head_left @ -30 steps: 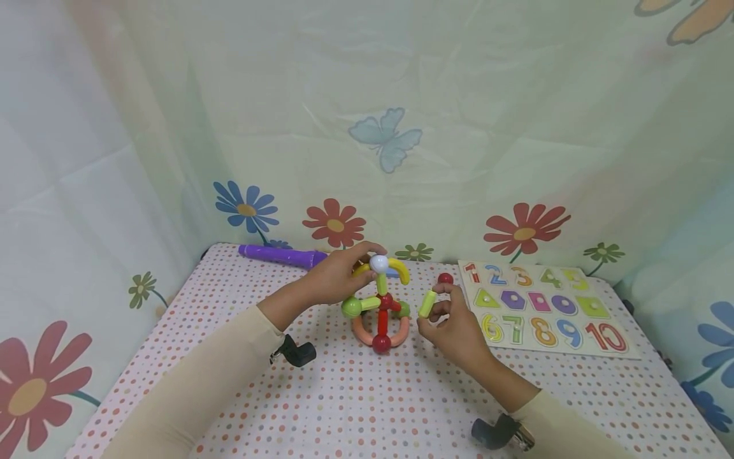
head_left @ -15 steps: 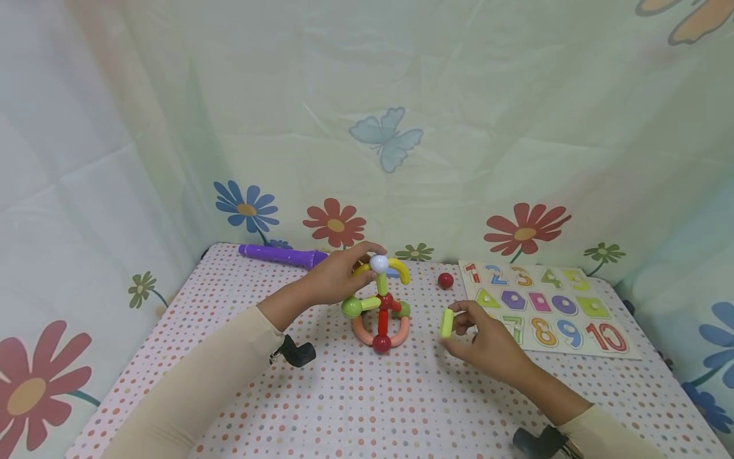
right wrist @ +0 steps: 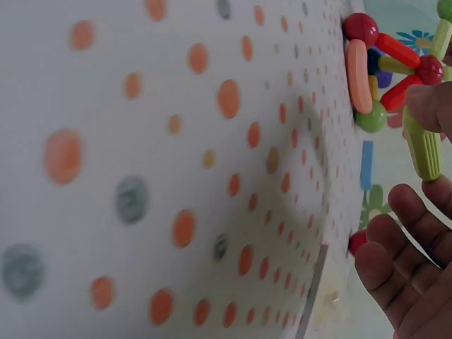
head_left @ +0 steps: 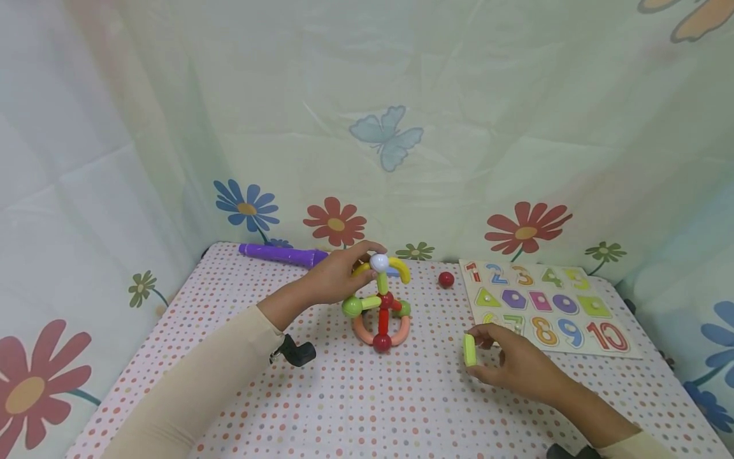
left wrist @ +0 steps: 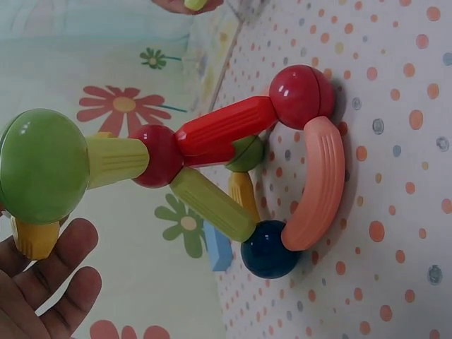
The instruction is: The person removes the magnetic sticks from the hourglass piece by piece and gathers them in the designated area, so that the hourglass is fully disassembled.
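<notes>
A magnetic ball-and-stick structure [head_left: 383, 322] stands on the dotted table. Salmon curved sticks form its base, joined by red, green and dark blue balls [left wrist: 271, 249]. Its top carries a white ball [head_left: 379, 262] with yellow curved sticks [head_left: 399, 270] beside it. My left hand [head_left: 338, 275] holds the structure near this top, fingers at a yellow stick; the white ball is hidden in the left wrist view. To the right, my right hand [head_left: 518, 360] pinches a light green magnetic stick [right wrist: 424, 148] between thumb and finger, apart from the structure and above the table.
A loose red ball [head_left: 446, 279] lies right of the structure. Behind my right hand is a number-and-shape puzzle board [head_left: 579, 306]. A purple tube [head_left: 281, 254] and a partly hidden blue piece [left wrist: 217, 247] lie at the back, before the flowered curtain [head_left: 447, 159].
My right hand has moved away from the structure, rightward and nearer to me, still pinching the light green stick. The loose red ball now shows fully. My left hand and the structure stay put.
</notes>
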Motion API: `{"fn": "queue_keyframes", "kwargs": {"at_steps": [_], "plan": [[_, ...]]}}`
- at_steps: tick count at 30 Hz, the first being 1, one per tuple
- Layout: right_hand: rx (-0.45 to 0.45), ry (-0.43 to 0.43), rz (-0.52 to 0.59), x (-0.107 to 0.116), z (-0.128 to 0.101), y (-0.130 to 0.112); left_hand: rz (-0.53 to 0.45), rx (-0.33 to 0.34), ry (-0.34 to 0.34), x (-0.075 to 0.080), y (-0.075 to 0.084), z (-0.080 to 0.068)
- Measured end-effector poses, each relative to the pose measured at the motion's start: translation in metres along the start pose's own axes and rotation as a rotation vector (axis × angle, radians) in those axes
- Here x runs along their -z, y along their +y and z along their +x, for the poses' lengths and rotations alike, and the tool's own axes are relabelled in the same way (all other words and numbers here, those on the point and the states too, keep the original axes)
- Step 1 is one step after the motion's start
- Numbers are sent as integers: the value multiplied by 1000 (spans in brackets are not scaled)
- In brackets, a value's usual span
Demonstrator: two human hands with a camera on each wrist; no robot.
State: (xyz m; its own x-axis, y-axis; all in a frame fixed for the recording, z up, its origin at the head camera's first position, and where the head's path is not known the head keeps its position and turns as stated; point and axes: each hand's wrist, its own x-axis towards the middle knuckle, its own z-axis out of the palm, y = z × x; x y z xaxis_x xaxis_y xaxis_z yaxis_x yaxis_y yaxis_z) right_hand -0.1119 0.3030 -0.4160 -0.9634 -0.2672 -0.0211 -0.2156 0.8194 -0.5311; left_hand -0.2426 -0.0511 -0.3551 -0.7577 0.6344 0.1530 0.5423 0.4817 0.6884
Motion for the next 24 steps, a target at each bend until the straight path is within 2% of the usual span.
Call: {"fn": "queue_keyframes", "kwargs": {"at_steps": [8, 15, 24], "plan": [[-90, -91, -77, -1, -11, 13, -4, 0, 2, 1, 0, 1], [-56, -119, -114, -4, -21, 27, -2, 8, 3, 0, 0, 1], [-41, -104, -120, -9, -27, 36, -14, 13, 4, 0, 2, 0]]}}
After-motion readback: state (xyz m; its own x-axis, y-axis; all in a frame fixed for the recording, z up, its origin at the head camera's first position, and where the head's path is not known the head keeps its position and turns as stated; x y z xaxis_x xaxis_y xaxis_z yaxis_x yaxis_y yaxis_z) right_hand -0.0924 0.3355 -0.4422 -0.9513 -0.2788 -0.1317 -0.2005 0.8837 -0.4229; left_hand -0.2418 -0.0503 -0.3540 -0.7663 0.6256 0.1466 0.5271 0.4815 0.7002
